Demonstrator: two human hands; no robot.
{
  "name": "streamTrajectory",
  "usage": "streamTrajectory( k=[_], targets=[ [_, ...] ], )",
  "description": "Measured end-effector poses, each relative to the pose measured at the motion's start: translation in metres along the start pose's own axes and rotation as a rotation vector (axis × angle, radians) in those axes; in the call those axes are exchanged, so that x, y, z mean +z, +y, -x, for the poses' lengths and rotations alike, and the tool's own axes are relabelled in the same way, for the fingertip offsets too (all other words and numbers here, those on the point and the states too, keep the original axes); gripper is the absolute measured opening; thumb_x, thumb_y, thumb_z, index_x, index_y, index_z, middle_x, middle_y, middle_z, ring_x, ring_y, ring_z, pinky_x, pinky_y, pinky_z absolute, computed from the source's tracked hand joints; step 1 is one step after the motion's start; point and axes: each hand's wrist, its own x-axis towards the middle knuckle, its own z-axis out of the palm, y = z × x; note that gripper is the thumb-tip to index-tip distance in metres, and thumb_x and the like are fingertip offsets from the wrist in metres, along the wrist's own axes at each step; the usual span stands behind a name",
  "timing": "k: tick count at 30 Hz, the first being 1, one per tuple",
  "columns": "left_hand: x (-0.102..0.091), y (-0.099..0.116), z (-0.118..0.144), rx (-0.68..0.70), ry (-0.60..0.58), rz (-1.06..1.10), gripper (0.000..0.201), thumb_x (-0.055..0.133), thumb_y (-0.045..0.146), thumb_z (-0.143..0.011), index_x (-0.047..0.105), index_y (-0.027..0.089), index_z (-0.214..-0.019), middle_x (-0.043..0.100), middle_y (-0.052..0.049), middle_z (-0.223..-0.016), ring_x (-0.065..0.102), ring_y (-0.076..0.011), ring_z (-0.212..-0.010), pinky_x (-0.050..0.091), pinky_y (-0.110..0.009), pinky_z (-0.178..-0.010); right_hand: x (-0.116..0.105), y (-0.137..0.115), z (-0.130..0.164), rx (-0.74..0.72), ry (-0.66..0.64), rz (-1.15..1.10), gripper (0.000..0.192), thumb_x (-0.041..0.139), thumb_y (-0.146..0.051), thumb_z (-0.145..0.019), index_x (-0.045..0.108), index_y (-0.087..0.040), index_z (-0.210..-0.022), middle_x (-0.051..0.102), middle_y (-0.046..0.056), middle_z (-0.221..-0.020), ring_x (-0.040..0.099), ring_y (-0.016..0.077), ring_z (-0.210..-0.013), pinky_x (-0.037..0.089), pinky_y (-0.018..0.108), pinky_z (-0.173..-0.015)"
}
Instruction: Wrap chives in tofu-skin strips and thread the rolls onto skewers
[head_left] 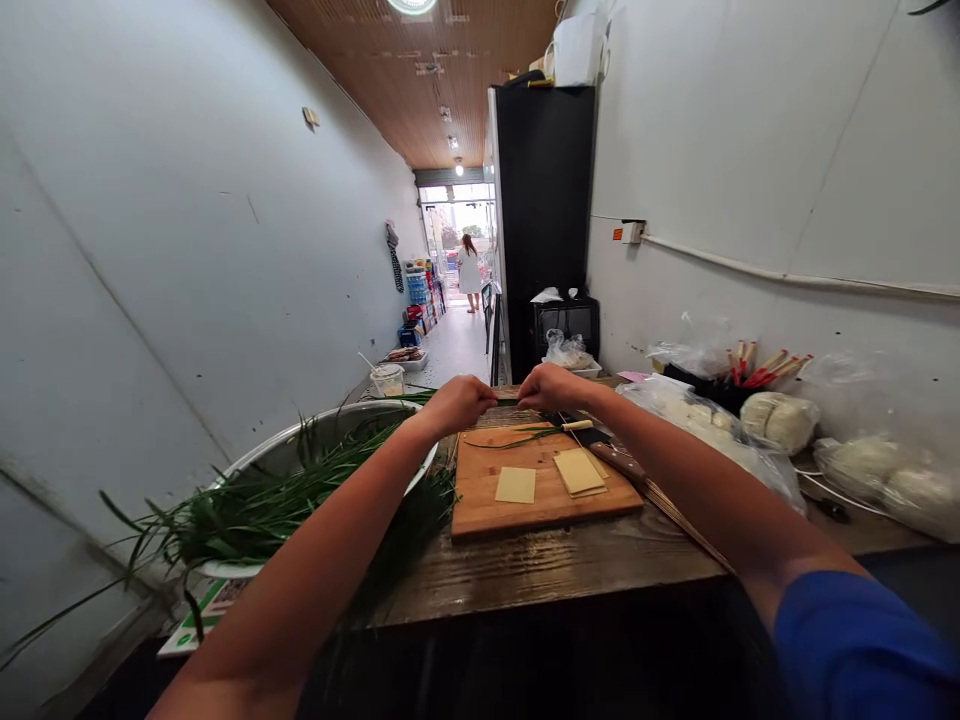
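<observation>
A thin green chive (507, 401) is held stretched between the two hands, just above the far edge of the board (541, 500). One end is pinched in the fingers of the left hand (459, 402), and the other end is pinched in the fingers of the right hand (551, 387). Both sets of fingers are curled shut on the chive, and only a short piece of it can be seen in the gap between them.

More green stalks (517, 432) are laid on the board under the hands. Three flat yellow squares (576, 470) are seen on the board, nearer the person. A knife (607, 453) is laid across the right end of the board, just below the right wrist.

A big metal bowl (300, 450) full of chives (255, 505) is set to the left, under the left arm. Bags of white dough (780, 420) are kept on the surface (570, 565) to the right. A person (469, 270) in white is seen far down the hall.
</observation>
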Motion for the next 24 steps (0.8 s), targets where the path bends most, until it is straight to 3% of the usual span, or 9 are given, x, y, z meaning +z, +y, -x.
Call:
streamTrajectory(
  k=[7, 14, 20, 24],
  targets=[
    [0.028, -0.009, 0.001, 0.072, 0.122, 0.278, 0.028, 0.05, 0.031, -0.078, 0.069, 0.012, -0.07, 0.061, 0.0, -0.058, 0.047, -0.0093, -0.053, 0.034, -0.019, -0.055, -0.002, 0.004, 0.024, 0.118, 0.036, -0.565, 0.027, 0.067, -0.04, -0.061, 0.07, -0.014, -0.063, 0.05, -0.006, -0.043, 0.036, 0.0047, -0.04, 0.028, 0.019, -0.041],
    [0.076, -0.002, 0.011, 0.102, 0.317, 0.461, 0.031, 0.045, 0.033, -0.085, 0.068, 0.016, -0.098, 0.07, -0.003, -0.089, 0.06, -0.0151, -0.078, 0.042, -0.022, -0.073, 0.039, 0.014, 0.033, 0.254, 0.239, -1.051, 0.032, 0.074, -0.04, -0.057, 0.068, -0.012, -0.07, 0.063, 0.0, -0.057, 0.051, 0.0066, -0.048, 0.044, 0.02, -0.049],
    [0.1, 0.005, 0.016, 0.085, 0.308, 0.501, 0.034, 0.039, 0.033, -0.089, 0.064, 0.017, -0.105, 0.068, -0.002, -0.088, 0.059, -0.0138, -0.077, 0.042, -0.021, -0.07, 0.075, 0.019, 0.034, 0.341, 0.407, -1.312, 0.029, 0.078, -0.035, -0.054, 0.066, -0.013, -0.069, 0.065, 0.001, -0.059, 0.055, 0.0073, -0.049, 0.048, 0.022, -0.052],
    [0.106, 0.002, 0.017, 0.098, 0.279, 0.499, 0.032, 0.039, 0.031, -0.089, 0.065, 0.016, -0.102, 0.067, -0.002, -0.084, 0.057, -0.0131, -0.074, 0.041, -0.021, -0.069, 0.087, 0.021, 0.036, 0.369, 0.442, -1.407, 0.031, 0.08, -0.033, -0.051, 0.066, -0.013, -0.07, 0.065, 0.001, -0.059, 0.057, 0.008, -0.05, 0.048, 0.021, -0.052]
  ],
)
